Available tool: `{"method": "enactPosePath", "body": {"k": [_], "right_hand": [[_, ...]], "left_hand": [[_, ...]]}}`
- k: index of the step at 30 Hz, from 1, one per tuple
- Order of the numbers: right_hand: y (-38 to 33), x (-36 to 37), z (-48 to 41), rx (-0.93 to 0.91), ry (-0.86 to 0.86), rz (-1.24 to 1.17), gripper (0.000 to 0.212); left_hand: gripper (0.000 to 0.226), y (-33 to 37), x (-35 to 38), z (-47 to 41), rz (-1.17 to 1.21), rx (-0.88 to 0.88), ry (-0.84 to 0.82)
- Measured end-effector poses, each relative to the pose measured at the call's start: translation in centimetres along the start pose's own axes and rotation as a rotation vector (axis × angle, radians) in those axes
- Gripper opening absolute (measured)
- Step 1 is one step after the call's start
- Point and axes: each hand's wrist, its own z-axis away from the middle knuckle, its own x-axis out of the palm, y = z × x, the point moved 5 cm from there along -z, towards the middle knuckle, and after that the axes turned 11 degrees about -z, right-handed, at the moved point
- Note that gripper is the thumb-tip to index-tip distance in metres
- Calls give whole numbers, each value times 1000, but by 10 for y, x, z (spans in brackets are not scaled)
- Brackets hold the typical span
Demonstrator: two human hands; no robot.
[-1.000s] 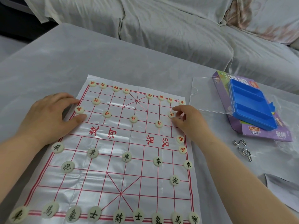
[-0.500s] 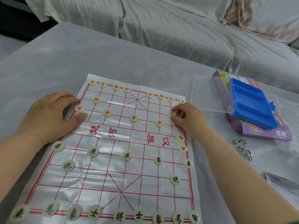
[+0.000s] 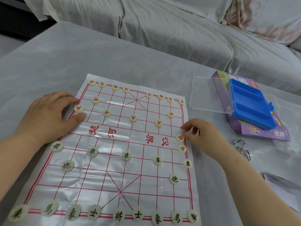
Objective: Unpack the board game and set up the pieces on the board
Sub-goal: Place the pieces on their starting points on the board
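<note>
1. Along the near edge of the board (image 3: pixel 114 176), the black row (image 3: pixel 118 216) is sitting complete, corner to corner, with the black soldiers and cannons ranked just beyond it.
2. At the board's right edge we are curling our right hand (image 3: pixel 203 136) over two stray red pieces, the general (image 3: pixel 180 138) and a soldier (image 3: pixel 182 148). The thumb tip is lying just beside the general, and we cannot tell whether it is already pinching it.
3. These discs are looking small, light, hard and smooth. We are judging that a thumb-and-finger pinch on the rim suits them best, and that they will skate on the glossy sheet if nudged.
4. At the left edge we are pressing our left hand (image 3: pixel 47 118) flat, fingers spread, with the thumb on the sheet near a red soldier (image 3: pixel 79 108). The board is a thin, creased plastic sheet, so it is probably needing that anchor against sliding on the cloth.
5. The red row (image 3: pixel 115 87) along the far edge is showing a gap at its middle, likely the general's place. The open lanes between pieces are narrow, so lifting over them is looking safer than dragging.
6. Off the board's far right corner, the lid (image 3: pixel 208 95), blue tray (image 3: pixel 250 103) and box (image 3: pixel 263 132) are lying on the tabletop (image 3: pixel 114 54), with wire puzzles (image 3: pixel 242 148) nearer us. All are well apart from the pieces.
</note>
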Motion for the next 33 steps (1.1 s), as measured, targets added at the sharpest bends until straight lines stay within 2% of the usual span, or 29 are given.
{"method": "enactPosePath", "body": {"k": [7, 20, 28, 33], "right_hand": [[-4, 7, 5, 37, -61, 30, 26], [-1, 8, 2, -24, -21, 93, 25], [-6, 8, -3, -94, -187, 147, 31], [-9, 9, -5, -54, -167, 206, 30]], "left_hand": [[77, -5, 5, -1, 7, -10, -17], [68, -6, 7, -3, -4, 0, -13], [69, -5, 7, -2, 3, -10, -9], [69, -5, 7, -3, -10, -4, -5]]}}
